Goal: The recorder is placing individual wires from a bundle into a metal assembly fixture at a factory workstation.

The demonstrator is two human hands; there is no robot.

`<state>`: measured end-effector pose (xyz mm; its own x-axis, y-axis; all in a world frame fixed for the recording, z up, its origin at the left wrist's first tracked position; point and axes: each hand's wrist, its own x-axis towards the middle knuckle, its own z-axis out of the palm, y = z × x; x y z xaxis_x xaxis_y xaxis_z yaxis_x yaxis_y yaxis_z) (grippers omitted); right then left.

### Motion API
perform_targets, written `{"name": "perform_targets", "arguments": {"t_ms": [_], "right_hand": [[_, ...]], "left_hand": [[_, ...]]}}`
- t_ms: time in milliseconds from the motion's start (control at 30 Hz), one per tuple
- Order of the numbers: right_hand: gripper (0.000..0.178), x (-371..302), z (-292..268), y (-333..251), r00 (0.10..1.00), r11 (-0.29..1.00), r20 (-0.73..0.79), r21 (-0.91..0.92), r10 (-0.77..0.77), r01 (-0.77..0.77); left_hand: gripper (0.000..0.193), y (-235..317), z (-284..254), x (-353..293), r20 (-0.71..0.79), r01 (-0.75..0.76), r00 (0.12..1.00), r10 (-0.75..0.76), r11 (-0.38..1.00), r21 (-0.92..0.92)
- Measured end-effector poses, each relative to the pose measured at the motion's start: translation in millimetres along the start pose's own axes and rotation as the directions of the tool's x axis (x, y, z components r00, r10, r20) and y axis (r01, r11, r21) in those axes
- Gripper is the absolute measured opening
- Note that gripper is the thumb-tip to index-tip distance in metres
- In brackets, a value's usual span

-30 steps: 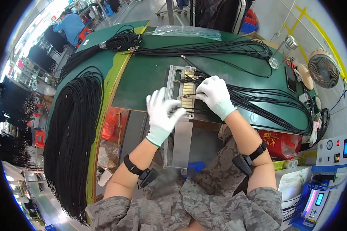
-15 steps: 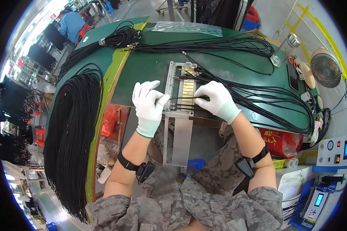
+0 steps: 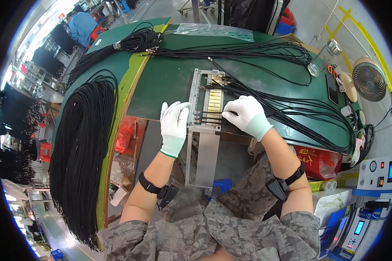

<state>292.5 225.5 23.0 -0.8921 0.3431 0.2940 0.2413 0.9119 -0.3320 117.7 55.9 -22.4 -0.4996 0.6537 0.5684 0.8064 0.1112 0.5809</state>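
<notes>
A metal fixture (image 3: 193, 93) with a row of yellowish slotted blocks (image 3: 214, 96) stands at the table's front edge. Several thin black cables (image 3: 210, 118) lie crosswise over its near end, their small tips at the left rail. My white-gloved right hand (image 3: 247, 114) pinches one black cable at the fixture's right side; the fingertips are closed on it. Beside the left rail is my gloved left hand (image 3: 174, 122), fingers extended upward, nothing visible in it. Its thumb is partly hidden. More black cables (image 3: 292, 108) run from the fixture's far end across the table to the right.
A thick hank of black cables (image 3: 85, 130) hangs over the left table; another bundle (image 3: 139, 41) lies at the back. At right are a glass bottle (image 3: 324, 58), a phone (image 3: 331, 87) and a fan (image 3: 369, 79). A person in blue (image 3: 81, 27) sits far left.
My left hand has turned and shifted slightly right, its fingers drawing closer together beside the rail. A cable held between both hands now lies across the fixture. My right hand stays nearly in place.
</notes>
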Motion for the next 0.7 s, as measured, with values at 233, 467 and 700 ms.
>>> {"name": "perform_targets", "arguments": {"t_ms": [233, 467, 700], "right_hand": [[0.014, 0, -1, -2, 0.999, 1.0, 0.044, -0.021, 0.024, -0.023], [0.014, -2, 2, -3, 1.0, 1.0, 0.017, -0.02, -0.016, 0.017], [0.012, -2, 5, -2, 0.997, 0.997, -0.026, -0.045, -0.068, 0.066]], "left_hand": [[0.018, -2, 0, -5, -0.011, 0.012, 1.0, -0.012, 0.999, -0.044], [0.023, 20, -2, 1, 0.072, -0.109, 0.992, 0.107, 0.994, 0.018], [0.042, 20, 6, 2, 0.196, -0.281, 0.946, 0.257, 0.954, 0.104]]}}
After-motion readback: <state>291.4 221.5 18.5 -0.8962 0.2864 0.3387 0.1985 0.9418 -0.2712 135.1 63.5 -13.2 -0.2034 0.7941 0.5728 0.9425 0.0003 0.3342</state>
